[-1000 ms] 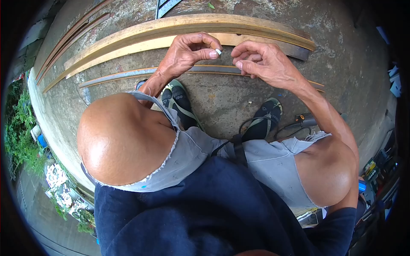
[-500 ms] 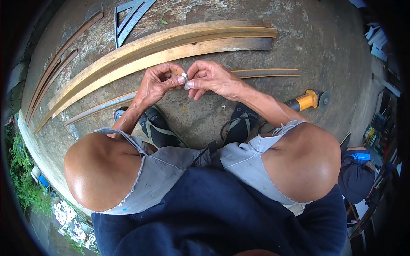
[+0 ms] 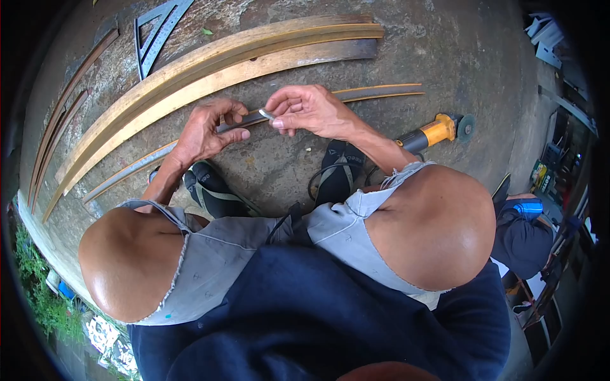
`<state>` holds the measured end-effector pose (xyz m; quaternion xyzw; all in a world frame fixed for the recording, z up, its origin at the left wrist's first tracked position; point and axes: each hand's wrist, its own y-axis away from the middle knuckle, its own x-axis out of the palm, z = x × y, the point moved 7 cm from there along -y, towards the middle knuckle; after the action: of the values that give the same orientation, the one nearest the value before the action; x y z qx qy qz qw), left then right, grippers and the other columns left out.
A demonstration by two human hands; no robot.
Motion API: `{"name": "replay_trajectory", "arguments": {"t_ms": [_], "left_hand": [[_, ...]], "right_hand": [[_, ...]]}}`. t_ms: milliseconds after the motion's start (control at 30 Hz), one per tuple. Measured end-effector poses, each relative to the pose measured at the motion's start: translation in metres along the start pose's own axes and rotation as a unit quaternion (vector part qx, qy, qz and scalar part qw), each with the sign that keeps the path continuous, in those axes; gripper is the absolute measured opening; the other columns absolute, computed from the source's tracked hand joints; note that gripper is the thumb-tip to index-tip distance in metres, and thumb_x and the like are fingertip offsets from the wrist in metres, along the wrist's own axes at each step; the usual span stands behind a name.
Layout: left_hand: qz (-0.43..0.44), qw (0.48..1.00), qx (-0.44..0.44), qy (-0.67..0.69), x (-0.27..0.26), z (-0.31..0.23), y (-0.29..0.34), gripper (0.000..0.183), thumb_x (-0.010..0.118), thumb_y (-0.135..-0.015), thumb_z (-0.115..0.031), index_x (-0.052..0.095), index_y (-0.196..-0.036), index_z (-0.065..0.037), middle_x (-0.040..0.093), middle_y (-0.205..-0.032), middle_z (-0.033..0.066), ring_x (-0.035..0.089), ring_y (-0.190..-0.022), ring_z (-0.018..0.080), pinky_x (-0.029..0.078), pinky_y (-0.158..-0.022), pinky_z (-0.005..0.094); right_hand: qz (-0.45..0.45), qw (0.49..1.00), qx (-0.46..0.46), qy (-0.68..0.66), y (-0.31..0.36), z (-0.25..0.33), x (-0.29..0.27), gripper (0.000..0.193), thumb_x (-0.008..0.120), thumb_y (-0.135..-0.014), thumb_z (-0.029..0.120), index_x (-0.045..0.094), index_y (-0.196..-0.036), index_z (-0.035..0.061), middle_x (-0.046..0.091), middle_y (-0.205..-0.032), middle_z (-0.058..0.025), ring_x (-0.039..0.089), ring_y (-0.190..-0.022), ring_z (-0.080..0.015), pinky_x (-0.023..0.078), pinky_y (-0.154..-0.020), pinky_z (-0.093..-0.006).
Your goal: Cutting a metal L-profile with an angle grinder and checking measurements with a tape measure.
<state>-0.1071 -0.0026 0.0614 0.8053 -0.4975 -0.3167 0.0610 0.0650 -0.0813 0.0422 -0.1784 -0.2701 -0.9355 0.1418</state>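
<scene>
Between the thumb and fingers of my right hand (image 3: pixel 312 112) is a small whitish piece (image 3: pixel 266 114), its exact kind too small to make out. My left hand (image 3: pixel 204 132) is beside it on the left, thumb and fingers apart with nothing between them. Beneath both hands, a long narrow grey metal bar (image 3: pixel 375 93) with rusty orange edges lies across the concrete floor. My hands cover part of its middle. Just beyond my hands lie long pale wooden boards (image 3: pixel 279 58), which look curved through the lens.
A yellow and black angle grinder (image 3: pixel 438 131) lies on the floor to the right. At the far left are a bluish triangular square (image 3: pixel 151 54) and thin rusty bars (image 3: pixel 68 82). My dark shoes (image 3: pixel 216 193) stand near the metal bar. A dark cap (image 3: pixel 522 241) is at the right.
My hands have parted. The left has let go of the small whitish piece and moved left with its fingers opened, while the right keeps it. The whole view has shifted slightly.
</scene>
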Motion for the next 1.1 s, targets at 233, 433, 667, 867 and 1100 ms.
{"name": "replay_trajectory", "arguments": {"t_ms": [233,433,667,867,1100], "left_hand": [[0.026,0.936,0.156,-0.315,0.024,0.020,0.005,0.029,0.075,-0.077,-0.017,0.062,-0.099,-0.005,0.061,-0.096,0.0116,0.062,-0.098,0.0331,0.048,-0.086,0.0415],[-0.039,0.928,0.211,-0.304,0.031,0.031,0.012,0.017,0.071,-0.077,-0.008,0.061,-0.090,-0.004,0.057,-0.084,0.0120,0.061,-0.084,0.0333,0.052,-0.072,0.0448],[-0.153,0.916,0.178,-0.325,-0.004,0.045,0.009,0.013,0.070,-0.084,-0.009,0.059,-0.088,-0.004,0.057,-0.083,0.0120,0.062,-0.080,0.0341,0.052,-0.069,0.0437],[-0.166,0.919,0.181,-0.310,-0.004,0.043,-0.003,0.012,0.069,-0.087,-0.013,0.062,-0.092,-0.004,0.060,-0.084,0.0122,0.064,-0.082,0.0350,0.053,-0.071,0.0449],[-0.152,0.923,0.154,-0.319,-0.007,0.040,0.000,0.011,0.069,-0.088,-0.014,0.063,-0.092,-0.005,0.062,-0.087,0.0122,0.065,-0.084,0.0356,0.054,-0.073,0.0457]], "right_hand": [[-0.066,0.935,-0.082,0.339,0.058,-0.056,-0.015,0.016,0.072,-0.089,0.003,0.070,-0.104,-0.0014,0.071,-0.097,-0.0083,0.070,-0.082,-0.0190,0.057,-0.072,-0.0311],[-0.053,0.864,-0.218,0.452,0.050,-0.060,0.010,0.020,0.070,-0.086,-0.001,0.069,-0.106,-0.0016,0.066,-0.100,-0.0127,0.068,-0.092,-0.0334,0.055,-0.076,-0.0392],[-0.114,0.738,-0.226,0.625,0.022,-0.070,0.012,0.029,0.069,-0.088,0.003,0.067,-0.117,0.0022,0.060,-0.099,-0.0120,0.066,-0.089,-0.0314,0.057,-0.073,-0.0413],[-0.125,0.696,-0.203,0.677,0.034,-0.068,0.015,0.035,0.062,-0.084,0.002,0.062,-0.118,-0.0038,0.056,-0.098,-0.0132,0.064,-0.094,-0.0302,0.059,-0.071,-0.0418],[-0.145,0.669,-0.239,0.688,0.017,-0.051,-0.003,0.025,0.062,-0.088,0.003,0.063,-0.110,-0.0078,0.056,-0.092,-0.0128,0.063,-0.086,-0.0284,0.058,-0.063,-0.0391]]}}
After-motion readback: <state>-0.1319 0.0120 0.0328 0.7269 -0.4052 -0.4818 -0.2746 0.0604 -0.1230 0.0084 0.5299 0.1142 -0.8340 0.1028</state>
